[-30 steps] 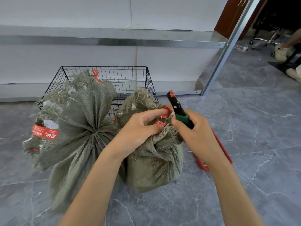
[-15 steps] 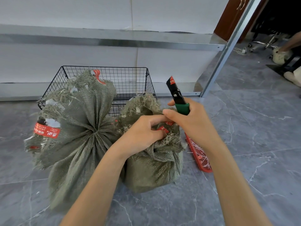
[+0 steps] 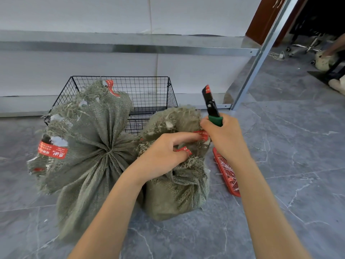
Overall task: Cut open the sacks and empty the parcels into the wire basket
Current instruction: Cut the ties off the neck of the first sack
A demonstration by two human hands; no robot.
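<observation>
A: Where are the hands?
B: Close together over the smaller sack [image 3: 173,199], the right-hand one of two standing on the grey tiled floor [image 3: 280,146]. The left hand [image 3: 164,156] has its fingers curled into the sack's bunched, frayed neck, pinching the cloth where strips of red tape [image 3: 200,134] cross it.
A: And the other one?
B: The right hand [image 3: 224,139] is wrapped round the green grip of a cutter [image 3: 211,103]. The tool's black end, tipped with red, points up and away above the neck. I cannot tell whether the tool touches the cloth, because the hand hides its lower part.
A: The second sack?
B: The larger sack [image 3: 93,139] stands just left of the smaller one, touching it. It is tied at the middle so the cloth fans out, with a red label [image 3: 52,151] on its left flap.
A: The basket?
B: The wire basket [image 3: 149,86] sits on the floor on the far side of both sacks, at the foot of the metal shelving [image 3: 130,46]. The larger sack's top covers its near left corner.
A: Anything else close by?
B: A red tray [image 3: 233,193] lies on the floor just right of the smaller sack, partly hidden by the right forearm. It holds thin pale strips.
</observation>
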